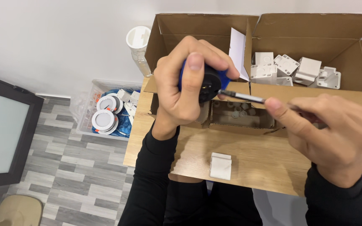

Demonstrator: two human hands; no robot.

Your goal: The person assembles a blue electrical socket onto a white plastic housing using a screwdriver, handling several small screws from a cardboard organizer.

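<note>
White wall behind, grey plank floor below, pale wooden tabletop in between, crowded by open cardboard boxes of white plastic brackets, with one small white block lying loose near the front edge. Raised over the table and in front of the boxes, a blue and black plug, wrapped tight by the left hand, thumb pressed flat across its front, remaining fingers curled over the top and back. Black face turned rightward, toward the screwdriver, whose metal tip meets that face. Right hand closed around the handle, handle itself mostly hidden, forefinger stretched along the shaft up to the bare metal. Probably light, hard and stiff, that plug; smooth shell likely a little slippery, so best gripped around the blue body, as now, clear of the black face. Beside the table on the floor, a clear tub of round white lamps.
</note>
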